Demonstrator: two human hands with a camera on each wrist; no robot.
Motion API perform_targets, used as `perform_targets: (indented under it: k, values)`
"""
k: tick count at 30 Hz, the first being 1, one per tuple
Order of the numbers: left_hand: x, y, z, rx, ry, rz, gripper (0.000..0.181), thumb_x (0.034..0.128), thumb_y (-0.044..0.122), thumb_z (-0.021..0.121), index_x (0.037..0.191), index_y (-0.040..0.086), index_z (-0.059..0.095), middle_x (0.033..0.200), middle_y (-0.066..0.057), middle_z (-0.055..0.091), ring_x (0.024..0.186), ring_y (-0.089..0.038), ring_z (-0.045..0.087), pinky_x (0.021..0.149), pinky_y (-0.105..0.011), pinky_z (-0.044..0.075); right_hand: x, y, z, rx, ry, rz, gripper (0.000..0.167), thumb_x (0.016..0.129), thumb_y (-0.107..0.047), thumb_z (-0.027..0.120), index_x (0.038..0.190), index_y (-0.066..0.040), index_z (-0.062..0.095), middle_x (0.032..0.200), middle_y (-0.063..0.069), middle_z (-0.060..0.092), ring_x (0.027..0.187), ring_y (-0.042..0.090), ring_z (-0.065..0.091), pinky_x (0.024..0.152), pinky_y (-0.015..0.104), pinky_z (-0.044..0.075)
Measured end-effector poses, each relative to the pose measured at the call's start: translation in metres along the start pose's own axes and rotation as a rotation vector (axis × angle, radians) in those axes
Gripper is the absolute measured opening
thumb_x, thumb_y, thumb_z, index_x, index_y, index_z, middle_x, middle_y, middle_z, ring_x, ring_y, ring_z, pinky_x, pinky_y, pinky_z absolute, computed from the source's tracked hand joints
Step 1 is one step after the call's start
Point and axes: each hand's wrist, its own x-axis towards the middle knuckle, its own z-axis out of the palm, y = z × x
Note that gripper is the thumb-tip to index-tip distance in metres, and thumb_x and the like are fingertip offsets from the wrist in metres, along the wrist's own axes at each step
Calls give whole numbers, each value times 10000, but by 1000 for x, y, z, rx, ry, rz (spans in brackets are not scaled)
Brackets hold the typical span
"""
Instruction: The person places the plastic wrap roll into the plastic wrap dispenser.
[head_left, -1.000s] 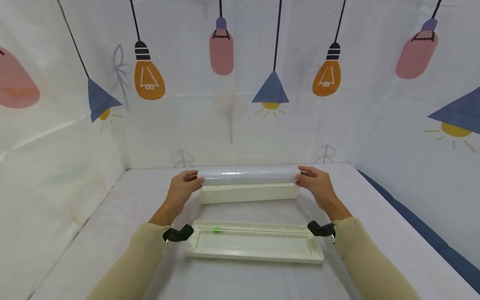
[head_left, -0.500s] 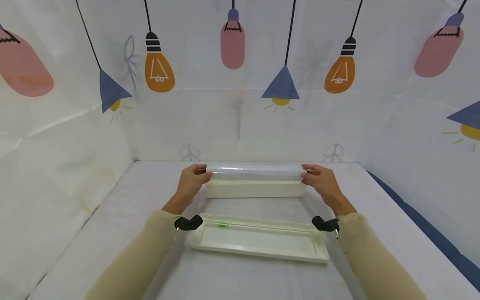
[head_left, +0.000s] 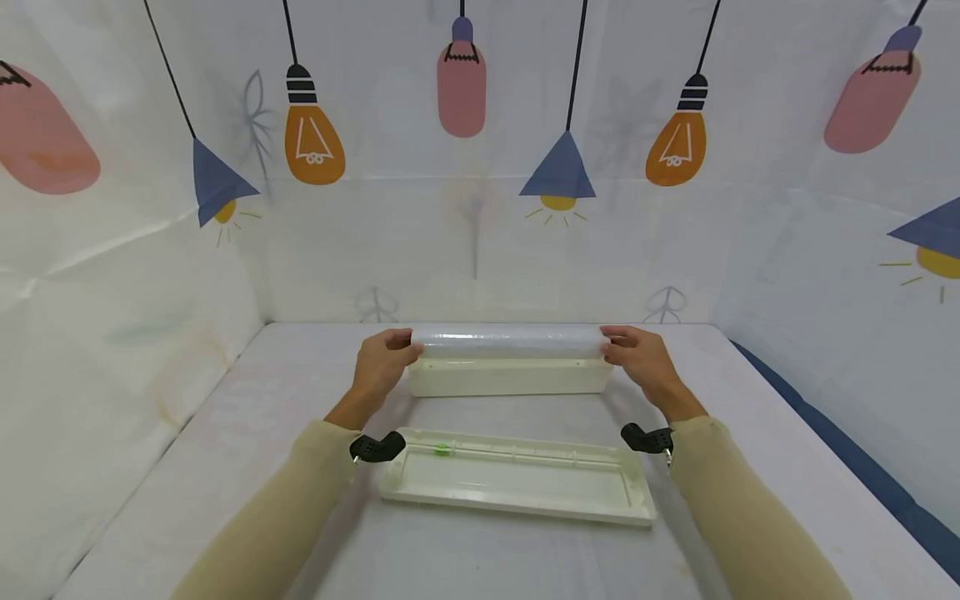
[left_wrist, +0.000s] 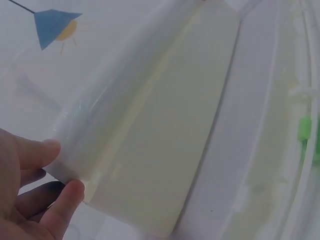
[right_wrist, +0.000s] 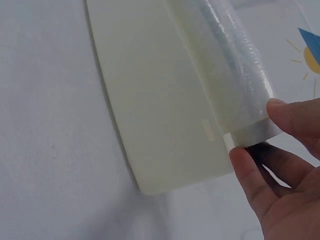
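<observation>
A roll of plastic wrap [head_left: 510,342] lies level along the top of a cream box [head_left: 510,379] at the back of the table. My left hand [head_left: 381,362] grips its left end between thumb and fingers, and my right hand [head_left: 639,360] grips the right end the same way. In the left wrist view, fingertips [left_wrist: 67,197] meet the roll's end right at the box corner. The right wrist view shows the roll's bare core edge [right_wrist: 257,132] between thumb and fingers. How deep the roll sits in the box is hidden by the front wall.
Nearer to me, a cream lid [head_left: 517,483] lies inside-up, slightly askew, with a rail and a small green slider [head_left: 442,449]. The white table [head_left: 247,467] ends at a white curtain [head_left: 480,250] printed with lamps.
The roll and both hands hold nearly the same place over the box. The view has tilted slightly; the lid looks a little more askew than a second ago.
</observation>
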Motion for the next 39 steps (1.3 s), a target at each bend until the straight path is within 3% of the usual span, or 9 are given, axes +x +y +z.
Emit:
perform_targets:
  k: [4, 12, 19, 28, 39]
  values:
    - [0, 0, -1, 33, 10, 5, 394, 924, 174, 717, 1274, 2, 661, 1202, -163, 690, 1067, -274, 652, 924, -400, 514, 2, -1, 1, -11, -14, 22, 468, 1011, -124, 614, 1434, 41, 502, 1400, 278, 524, 1207, 364, 580, 981, 359, 513]
    - [1, 3, 0, 68, 14, 22, 408, 916, 183, 727, 1272, -5, 666, 1188, -162, 699, 1092, -273, 648, 916, -406, 527, 5, 0, 0, -12, -15, 24, 463, 1014, -115, 602, 1436, 45, 496, 1414, 278, 511, 1216, 364, 567, 979, 337, 513]
    - [1, 6, -1, 90, -1, 28, 447, 925, 193, 726, 1307, -20, 637, 1209, -170, 690, 1103, -286, 646, 930, -418, 523, 7, 2, -2, -35, -37, 18, 469, 1008, -100, 596, 1441, 46, 487, 1418, 281, 507, 1232, 382, 559, 1037, 424, 469]
    - [1, -5, 1, 177, 2, 80, 438, 919, 199, 735, 1284, -29, 651, 1167, -169, 707, 1090, -301, 661, 910, -431, 530, 5, 9, -1, -53, -68, 58, 478, 990, -91, 609, 1434, 37, 486, 1446, 279, 483, 1250, 406, 544, 1099, 518, 383]
    - [3, -5, 2, 184, 27, 123, 411, 910, 179, 737, 1255, -32, 665, 1142, -170, 716, 1072, -302, 671, 916, -440, 528, 9, 11, -4, -56, -75, -7, 482, 988, -89, 622, 1421, 73, 485, 1442, 289, 481, 1306, 404, 489, 1099, 517, 384]
